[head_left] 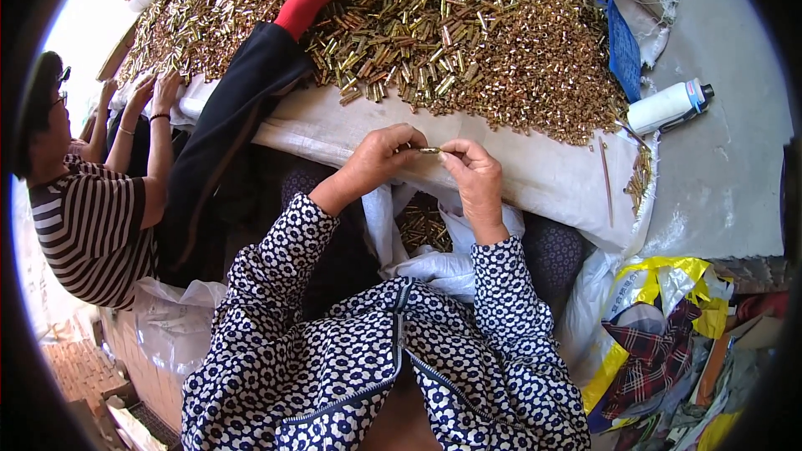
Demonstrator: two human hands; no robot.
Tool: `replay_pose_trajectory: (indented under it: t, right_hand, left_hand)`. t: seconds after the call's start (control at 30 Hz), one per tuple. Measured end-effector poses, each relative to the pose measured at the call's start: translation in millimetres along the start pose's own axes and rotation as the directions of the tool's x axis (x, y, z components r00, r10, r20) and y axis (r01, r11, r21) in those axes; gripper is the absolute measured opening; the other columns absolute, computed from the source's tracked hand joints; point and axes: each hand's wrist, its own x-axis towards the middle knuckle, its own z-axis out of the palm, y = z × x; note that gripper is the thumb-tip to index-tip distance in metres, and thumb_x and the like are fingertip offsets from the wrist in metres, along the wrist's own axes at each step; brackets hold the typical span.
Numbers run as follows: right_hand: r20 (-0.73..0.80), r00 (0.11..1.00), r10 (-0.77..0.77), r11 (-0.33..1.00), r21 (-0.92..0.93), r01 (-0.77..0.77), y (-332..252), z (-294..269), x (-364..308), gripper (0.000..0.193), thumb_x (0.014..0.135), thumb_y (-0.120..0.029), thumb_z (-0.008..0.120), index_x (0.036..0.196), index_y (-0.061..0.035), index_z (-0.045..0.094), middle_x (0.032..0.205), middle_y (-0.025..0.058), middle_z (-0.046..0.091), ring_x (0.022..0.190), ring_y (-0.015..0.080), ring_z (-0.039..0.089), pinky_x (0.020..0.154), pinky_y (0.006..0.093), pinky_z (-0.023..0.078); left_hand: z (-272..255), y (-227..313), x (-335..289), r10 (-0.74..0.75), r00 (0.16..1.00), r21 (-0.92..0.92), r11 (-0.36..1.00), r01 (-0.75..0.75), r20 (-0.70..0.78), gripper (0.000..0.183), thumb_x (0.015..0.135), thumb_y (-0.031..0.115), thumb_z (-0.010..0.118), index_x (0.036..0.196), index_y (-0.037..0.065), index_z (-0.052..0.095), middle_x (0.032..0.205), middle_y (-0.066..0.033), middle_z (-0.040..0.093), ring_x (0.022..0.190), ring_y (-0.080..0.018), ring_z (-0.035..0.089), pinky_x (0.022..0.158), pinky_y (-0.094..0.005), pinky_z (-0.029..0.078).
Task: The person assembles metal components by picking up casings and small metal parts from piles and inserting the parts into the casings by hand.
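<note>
In front of my chest, at the table's near edge, my left hand and my right hand meet with fingertips pinched. Between them is a short, thin brass-coloured metal piece, gripped at both ends; its exact kind is too small to make out. Just beyond my hands spreads a wide heap of similar metal tubes, with shorter bits gathered on its right side. Below my hands, between my knees, a white sack gapes, with more brass-coloured pieces inside.
A leg in dark trousers with a red sock lies across the table's left. At far left a person in a striped top reaches into the heap. A white bottle and a thin stick lie right. Cloth-filled bags stand lower right.
</note>
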Motion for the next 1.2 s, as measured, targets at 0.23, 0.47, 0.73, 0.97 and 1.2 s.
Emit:
replay_pose_trajectory:
  t: [0.23,0.47,0.73,0.97,1.2]
  right_hand:
    - [-0.003,0.999,0.054,0.999,0.002,-0.054,1,-1,-5,0.012,0.079,-0.001,0.058,0.090,0.0005,0.061,0.081,0.0010,0.059,0.073,0.0058,0.054,0.068,0.0176,0.043]
    - [0.000,1.000,-0.005,0.995,-0.103,0.005,-1,-2,-5,0.010,0.079,-0.002,0.058,0.088,0.0010,0.061,0.080,-0.0008,0.059,0.072,0.0052,0.053,0.067,0.0185,0.043]
    - [0.201,0.945,-0.260,0.585,-0.745,0.319,2,-13,7,0.010,0.067,0.002,0.057,0.076,-0.0026,0.055,0.081,0.0110,0.057,0.079,0.0306,0.055,0.068,0.0357,0.046]
    - [-0.052,0.929,-0.367,0.411,-0.905,0.112,-5,-40,36,0.022,0.069,-0.003,0.063,0.090,-0.0041,0.055,0.092,0.0130,0.055,0.087,0.0281,0.054,0.077,0.0371,0.045]
    - [0.034,0.917,-0.397,0.206,-0.970,0.125,9,-48,44,0.013,0.072,-0.008,0.062,0.082,-0.0044,0.056,0.086,0.0114,0.055,0.085,0.0275,0.053,0.077,0.0373,0.044]
  left_hand:
    - [12,-10,-8,-0.166,0.986,-0.472,0.870,0.145,-0.003,0.009,0.083,0.007,0.056,0.091,0.001,0.057,0.074,0.0017,0.053,0.067,-0.0063,0.049,0.060,-0.0194,0.041]
    - [20,-5,-9,-0.215,0.974,-0.614,0.780,0.125,-0.074,0.010,0.084,0.009,0.057,0.091,0.002,0.057,0.070,0.0041,0.050,0.061,-0.0009,0.044,0.050,-0.0147,0.034]
    - [37,-9,10,0.232,0.972,0.171,0.960,-0.222,-0.042,0.010,0.078,0.008,0.055,0.087,0.003,0.054,0.076,-0.0129,0.056,0.064,-0.0278,0.056,0.055,-0.0332,0.044]
    - [43,10,9,0.200,0.976,0.483,0.848,-0.216,0.086,0.013,0.071,0.002,0.051,0.082,0.004,0.045,0.077,-0.0146,0.055,0.072,-0.0329,0.057,0.059,-0.0395,0.046]
    - [2,-28,20,-0.069,0.908,0.048,0.994,0.097,-0.414,0.009,0.087,0.007,0.041,0.091,0.004,0.049,0.072,-0.0080,0.053,0.061,-0.0155,0.054,0.053,-0.0266,0.043]
